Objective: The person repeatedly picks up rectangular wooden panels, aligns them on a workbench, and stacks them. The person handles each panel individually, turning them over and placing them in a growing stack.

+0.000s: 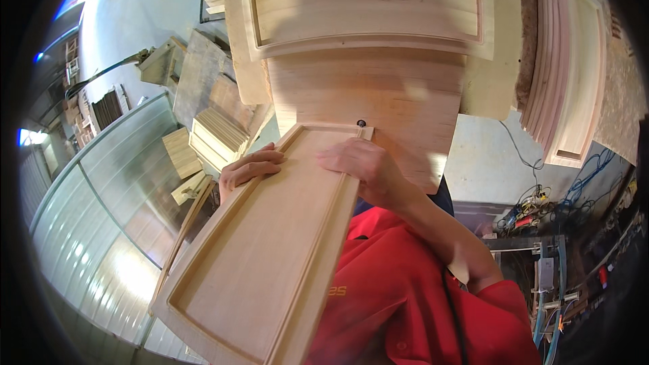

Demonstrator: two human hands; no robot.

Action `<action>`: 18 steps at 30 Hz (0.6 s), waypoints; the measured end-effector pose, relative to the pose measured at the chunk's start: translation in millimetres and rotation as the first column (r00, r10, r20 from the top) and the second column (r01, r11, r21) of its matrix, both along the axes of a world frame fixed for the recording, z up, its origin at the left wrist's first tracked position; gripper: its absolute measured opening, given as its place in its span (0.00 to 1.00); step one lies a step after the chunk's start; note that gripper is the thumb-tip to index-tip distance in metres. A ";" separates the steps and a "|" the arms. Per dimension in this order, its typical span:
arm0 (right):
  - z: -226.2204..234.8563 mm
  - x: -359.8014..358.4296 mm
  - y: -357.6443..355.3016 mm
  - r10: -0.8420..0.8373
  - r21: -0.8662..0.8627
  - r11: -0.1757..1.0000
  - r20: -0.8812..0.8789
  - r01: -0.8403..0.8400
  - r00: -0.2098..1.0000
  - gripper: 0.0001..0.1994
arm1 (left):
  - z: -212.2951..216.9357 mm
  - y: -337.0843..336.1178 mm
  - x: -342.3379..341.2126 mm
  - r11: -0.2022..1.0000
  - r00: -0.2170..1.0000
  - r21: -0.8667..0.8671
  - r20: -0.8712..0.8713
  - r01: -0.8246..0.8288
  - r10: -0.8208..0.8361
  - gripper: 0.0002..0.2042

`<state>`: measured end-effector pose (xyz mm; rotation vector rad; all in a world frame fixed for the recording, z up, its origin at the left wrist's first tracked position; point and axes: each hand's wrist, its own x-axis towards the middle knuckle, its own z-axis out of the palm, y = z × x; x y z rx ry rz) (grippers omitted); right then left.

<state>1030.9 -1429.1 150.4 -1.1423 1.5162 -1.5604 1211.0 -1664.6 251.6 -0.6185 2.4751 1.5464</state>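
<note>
I hold a long pale wooden panel (263,257) with a raised frame and a recessed middle, tilted across my chest. My left hand (249,166) grips its left rail near the far end, fingers curled over the edge. My right hand (362,162) lies on the panel's right rail at the top corner, gripping it. Just beyond the panel's far end, a plain wooden board (378,94) rests on a workbench. A similar framed panel (368,7) lies further back on that board. My red sleeve (405,284) fills the lower middle.
A stack of framed panels (571,74) stands at the right. Stacks of cut wooden pieces (216,135) sit at the left on the floor. Blue cables and tools (561,203) lie at the lower right. A corrugated metal wall (101,209) runs along the left.
</note>
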 end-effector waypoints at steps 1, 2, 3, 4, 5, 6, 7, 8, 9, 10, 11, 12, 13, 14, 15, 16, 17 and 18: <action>0.5 -3.3 3.5 -0.014 0.007 1.000 0.009 0.014 1.000 0.18 | 1.6 3.3 -6.1 1.000 1.000 -0.002 0.004 -0.005 0.005 0.14; 3.1 -7.5 6.8 -0.008 0.004 1.000 0.015 0.008 1.000 0.18 | 5.9 10.3 -8.7 1.000 0.999 -0.008 0.026 -0.022 0.023 0.15; 6.5 -13.6 10.1 -0.002 0.001 1.000 0.022 0.002 1.000 0.17 | 6.4 13.8 -10.6 1.000 1.000 0.003 0.016 -0.013 0.013 0.15; 9.0 -18.1 14.1 0.004 -0.002 1.000 0.027 -0.004 1.000 0.16 | 4.1 15.4 -12.9 1.000 1.000 0.013 0.005 -0.004 0.004 0.16; 9.1 -21.4 17.6 0.003 -0.003 1.000 0.017 -0.003 1.000 0.15 | 2.9 16.6 -17.3 1.000 1.000 0.020 -0.010 0.010 -0.009 0.16; 8.1 -23.6 21.3 0.002 -0.004 1.000 0.006 -0.002 1.000 0.15 | 3.8 20.9 -21.4 1.000 1.000 0.019 -0.014 0.005 -0.004 0.16; 7.4 -26.1 25.2 0.001 -0.005 1.000 -0.005 -0.001 1.000 0.15 | 4.9 26.5 -25.8 1.000 1.000 0.019 -0.018 -0.001 0.001 0.17; 7.3 -29.4 28.3 0.012 -0.001 1.000 -0.009 -0.012 1.000 0.14 | 5.5 31.1 -28.7 1.000 1.000 0.017 -0.023 -0.011 0.012 0.17; 7.9 -32.5 32.2 0.025 0.004 1.000 -0.013 -0.025 1.000 0.14 | 5.6 34.9 -30.5 1.000 0.999 0.030 -0.034 -0.008 0.009 0.17; 8.4 -35.2 36.1 0.038 0.008 0.999 -0.016 -0.038 0.999 0.13 | 5.6 38.5 -31.5 0.999 0.999 0.042 -0.045 -0.005 0.007 0.17; 6.7 -37.7 40.2 0.028 0.003 1.000 -0.032 -0.028 0.999 0.13 | 4.7 40.8 -34.6 0.998 0.998 0.057 -0.057 0.006 -0.003 0.17; 4.7 -39.6 44.3 0.019 -0.003 1.000 -0.046 -0.019 0.999 0.13 | 5.5 43.2 -37.4 0.998 0.999 0.056 -0.036 0.016 -0.014 0.17; 4.2 -41.9 48.0 0.011 -0.010 1.000 -0.061 -0.011 0.998 0.12 | 7.7 45.3 -41.6 0.998 0.999 0.055 -0.036 0.028 -0.026 0.18; 4.1 -44.6 52.6 0.017 0.000 1.000 -0.053 -0.017 0.998 0.13 | 8.3 48.6 -46.0 0.998 0.999 0.057 -0.037 0.037 -0.035 0.18; 4.8 -47.0 57.1 0.024 0.009 1.000 -0.045 -0.024 0.999 0.13 | 9.1 52.6 -49.6 0.997 0.998 0.058 -0.038 0.046 -0.044 0.18; 5.3 -49.6 61.4 0.031 0.019 0.999 -0.036 -0.031 0.999 0.14 | 8.3 58.0 -50.6 0.999 0.999 0.044 -0.033 0.028 -0.027 0.18; 4.3 -51.9 65.7 0.030 0.017 0.999 -0.032 -0.029 0.999 0.14 | 6.6 61.0 -53.5 0.998 0.998 0.033 -0.052 0.045 -0.043 0.17; 2.7 -54.0 69.9 0.028 0.014 1.000 -0.027 -0.027 0.999 0.14 | 5.0 63.4 -56.6 0.998 0.996 0.021 -0.070 0.061 -0.060 0.16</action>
